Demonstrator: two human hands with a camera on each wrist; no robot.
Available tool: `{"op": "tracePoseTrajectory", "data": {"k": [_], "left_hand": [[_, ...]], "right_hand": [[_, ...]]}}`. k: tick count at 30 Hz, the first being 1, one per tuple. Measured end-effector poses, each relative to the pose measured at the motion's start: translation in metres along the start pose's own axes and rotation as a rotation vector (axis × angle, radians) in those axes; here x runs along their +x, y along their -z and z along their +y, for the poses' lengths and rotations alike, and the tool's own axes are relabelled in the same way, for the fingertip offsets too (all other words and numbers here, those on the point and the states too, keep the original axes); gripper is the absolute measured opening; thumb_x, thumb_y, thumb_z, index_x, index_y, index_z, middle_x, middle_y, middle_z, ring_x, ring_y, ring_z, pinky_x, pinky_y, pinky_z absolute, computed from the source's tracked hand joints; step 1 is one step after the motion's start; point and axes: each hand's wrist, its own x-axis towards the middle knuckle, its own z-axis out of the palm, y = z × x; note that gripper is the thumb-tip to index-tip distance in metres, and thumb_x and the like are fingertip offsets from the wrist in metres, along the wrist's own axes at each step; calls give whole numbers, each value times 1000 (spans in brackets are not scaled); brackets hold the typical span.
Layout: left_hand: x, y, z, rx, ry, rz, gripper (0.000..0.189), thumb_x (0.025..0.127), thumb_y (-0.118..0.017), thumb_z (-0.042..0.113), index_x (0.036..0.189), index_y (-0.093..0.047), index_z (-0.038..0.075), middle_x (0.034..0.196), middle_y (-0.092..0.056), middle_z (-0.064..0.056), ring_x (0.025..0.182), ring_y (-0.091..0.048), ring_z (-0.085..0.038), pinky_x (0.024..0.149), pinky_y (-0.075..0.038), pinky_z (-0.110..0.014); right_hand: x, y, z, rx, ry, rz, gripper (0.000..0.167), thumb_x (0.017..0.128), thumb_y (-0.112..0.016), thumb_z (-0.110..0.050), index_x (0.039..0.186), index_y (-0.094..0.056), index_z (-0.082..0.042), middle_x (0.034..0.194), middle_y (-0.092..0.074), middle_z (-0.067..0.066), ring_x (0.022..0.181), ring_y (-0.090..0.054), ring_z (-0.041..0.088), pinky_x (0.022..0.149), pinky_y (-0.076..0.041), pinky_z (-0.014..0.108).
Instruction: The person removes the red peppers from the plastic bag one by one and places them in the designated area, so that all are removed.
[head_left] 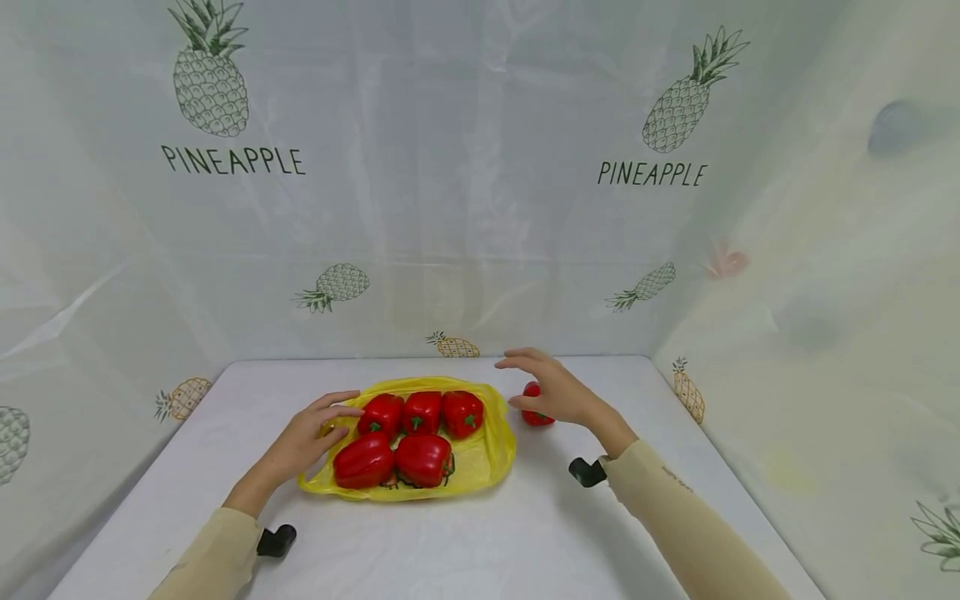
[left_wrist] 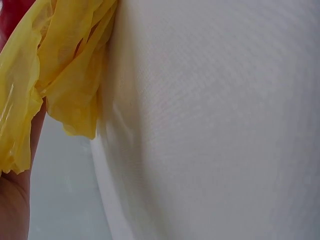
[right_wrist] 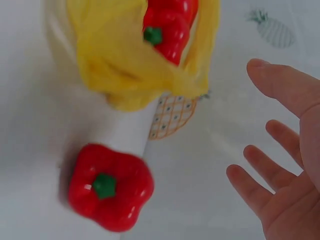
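A yellow plastic bag point(head_left: 480, 458) lies spread open on the table, with several red bell peppers point(head_left: 423, 460) with green stems in it. My left hand point(head_left: 300, 442) is at the bag's left edge, its fingers reaching over the rim, thumb apart from them. In the left wrist view, folds of the yellow bag point(left_wrist: 75, 75) cover part of that hand. To the right of the bag, one loose red bell pepper point(right_wrist: 111, 187) sits on the table. My right hand point(head_left: 558, 392) hovers near this pepper with fingers spread and nothing held, partly hiding it in the head view.
The white table point(head_left: 420, 550) meets a pale curtain point(head_left: 465, 208) printed with pineapples at its back edge. The curtain also runs along the sides. Dark camera mounts point(head_left: 277, 542) stick out from both wrists.
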Motion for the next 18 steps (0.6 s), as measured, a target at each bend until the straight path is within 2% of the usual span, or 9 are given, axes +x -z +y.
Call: {"op": "tracePoseTrajectory", "data": {"k": [2, 5, 8, 9, 18], "left_hand": [[0, 0, 0, -1, -1, 0, 36, 99, -72, 1, 131, -75, 19, 160, -51, -10, 147, -46, -42, 107, -53, -56], [0, 0, 0, -2, -4, 3, 36, 99, -72, 1, 130, -75, 19, 159, -51, -10, 146, -46, -42, 107, -53, -56], [-1, 0, -1, 3, -9, 6, 36, 99, -72, 1, 130, -75, 19, 159, -51, -10, 146, -47, -41, 107, -53, -55], [-1, 0, -1, 5, -11, 7, 36, 99, -72, 1, 130, -75, 19, 159, -51, -10, 146, -47, -41, 107, -53, -55], [-1, 1, 0, 1, -24, 10, 35, 99, -72, 0, 130, -75, 16, 159, -51, -11, 146, -47, -42, 106, -53, -55]], "right_hand": [[1, -3, -11, 12, 23, -15, 58, 94, -84, -18, 148, -62, -22, 163, -47, 9, 146, -50, 31, 111, -53, 53], [4, -8, -25, 11, 65, -45, 58, 95, -83, -17, 148, -61, -22, 164, -45, 8, 146, -50, 30, 114, -51, 52], [5, -15, -37, 18, 107, -74, 59, 94, -83, -16, 149, -61, -21, 164, -45, 8, 147, -49, 30, 114, -51, 51], [5, -18, -40, 13, 117, -85, 59, 94, -83, -16, 148, -61, -21, 164, -45, 7, 151, -44, 29, 115, -51, 50], [9, -44, -64, 63, 160, -171, 57, 95, -82, -14, 148, -62, -23, 164, -45, 3, 152, -41, 23, 113, -53, 40]]}}
